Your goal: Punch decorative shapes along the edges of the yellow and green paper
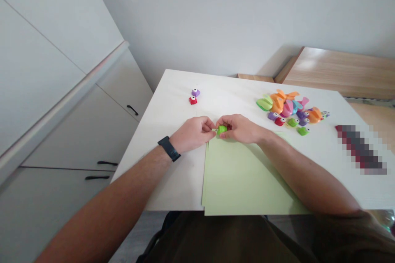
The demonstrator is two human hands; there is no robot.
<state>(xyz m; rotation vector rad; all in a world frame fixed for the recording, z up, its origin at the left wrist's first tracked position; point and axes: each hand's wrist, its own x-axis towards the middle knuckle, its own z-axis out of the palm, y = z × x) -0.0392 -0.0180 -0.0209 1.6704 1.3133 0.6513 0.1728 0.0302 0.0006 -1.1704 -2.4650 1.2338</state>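
Note:
My right hand (239, 128) is closed around a small green paper punch (221, 130) at the far left corner of a stack of light green paper sheets (243, 176). My left hand (193, 132), with a black band on its wrist, pinches the paper's corner right beside the punch. Both hands meet at that corner, on the white table (173, 111).
A purple punch (195, 92) and a red punch (193, 100) sit at the far left of the table. A heap of coloured punches (290, 111) lies at the far right. White cabinets (77, 123) stand to the left, a wooden surface (339, 70) behind.

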